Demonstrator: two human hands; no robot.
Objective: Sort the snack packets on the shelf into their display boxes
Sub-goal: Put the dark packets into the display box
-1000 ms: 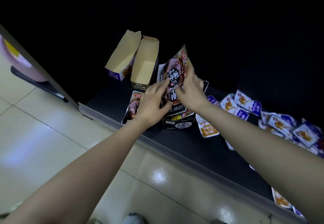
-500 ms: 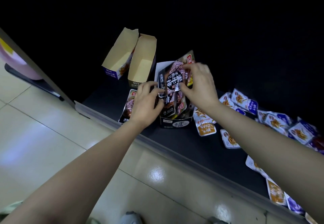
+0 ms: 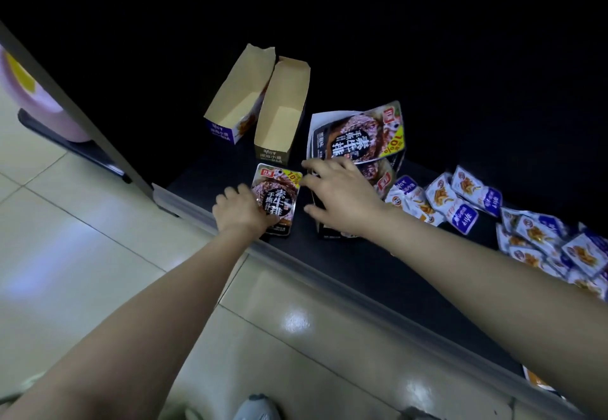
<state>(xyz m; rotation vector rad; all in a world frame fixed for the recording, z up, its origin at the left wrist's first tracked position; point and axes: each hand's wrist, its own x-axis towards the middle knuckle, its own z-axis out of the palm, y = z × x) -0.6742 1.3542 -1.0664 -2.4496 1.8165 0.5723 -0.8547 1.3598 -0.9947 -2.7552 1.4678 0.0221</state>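
Left hand is down on a loose dark packet that lies flat on the shelf, close to the front edge. The fingers are curled over the packet's lower left corner and grip it; the rest of the packet's face shows, label up. Whether the thumb is under it, cannot tell.

Right hand lies on top of the black display box, just right of that packet. Its fingers are spread and nearly straight and the thumb sticks out toward the left hand. It rests on the box and is not clamped on anything. More dark packets stand in the box behind the hand, the rear one tilted back and leaning right.

Behind the loose packet are two cardboard boxes with tan insides and nothing in view inside them: a purple-fronted box tipped to the left, and a brown-fronted box touching its right side.

Small white-and-purple packets lie heaped loose on the shelf to the right, from just beside the black box out to the frame edge.

Pale tiled floor runs below the shelf, with a grey shoe at the bottom edge.
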